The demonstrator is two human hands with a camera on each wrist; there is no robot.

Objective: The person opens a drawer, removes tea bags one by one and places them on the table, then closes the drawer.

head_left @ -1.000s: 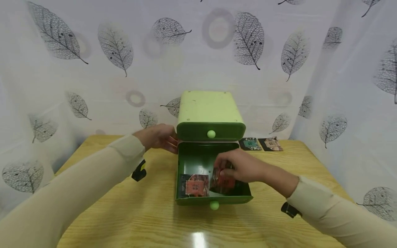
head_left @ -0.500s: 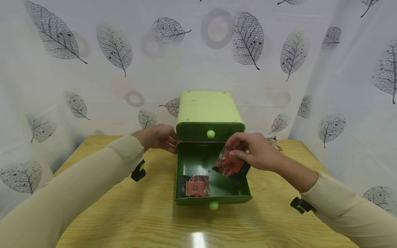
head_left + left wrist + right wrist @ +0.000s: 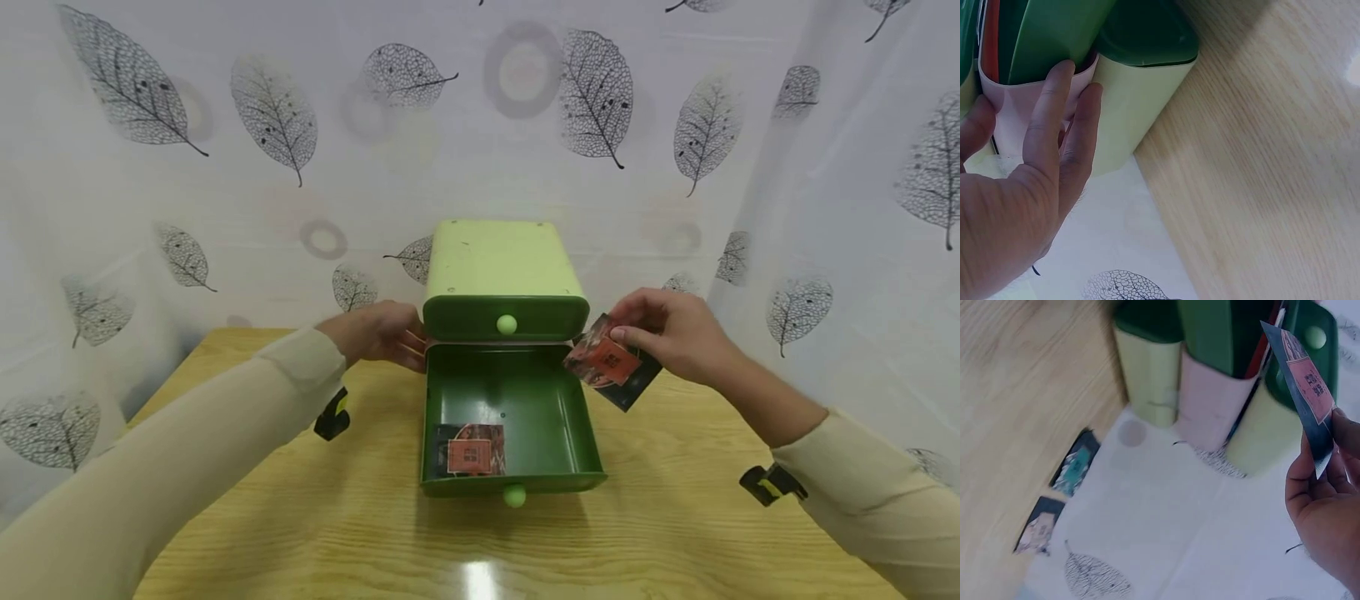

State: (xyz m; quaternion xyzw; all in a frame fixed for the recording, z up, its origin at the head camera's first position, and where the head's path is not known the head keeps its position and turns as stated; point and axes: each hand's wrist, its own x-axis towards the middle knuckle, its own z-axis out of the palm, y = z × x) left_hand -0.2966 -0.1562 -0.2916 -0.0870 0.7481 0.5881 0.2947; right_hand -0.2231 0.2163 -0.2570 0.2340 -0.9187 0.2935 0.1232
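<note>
A small drawer cabinet (image 3: 502, 258) with a pale green top and green drawer fronts stands on the table. Its pink middle section has its dark green drawer (image 3: 536, 425) pulled out. Inside, at the front left, lies a red-and-black flat packet (image 3: 471, 454). My right hand (image 3: 678, 333) pinches a second red-and-black packet (image 3: 615, 367) between thumb and fingers, just right of the drawer and tilted. My left hand (image 3: 378, 333) is at the cabinet's left side; the left wrist view shows its extended fingers against the pink casing (image 3: 1019, 115).
In the right wrist view a teal packet (image 3: 1075, 469) and a pale pink packet (image 3: 1040, 531) lie on the table beside the cabinet. Behind is a leaf-printed curtain (image 3: 480, 150). A round knob (image 3: 514, 496) sticks out from the drawer front.
My right hand has lifted the packet out of the drawer and carried it up and right, past the drawer's right wall. My left hand has stayed at the cabinet's side.
</note>
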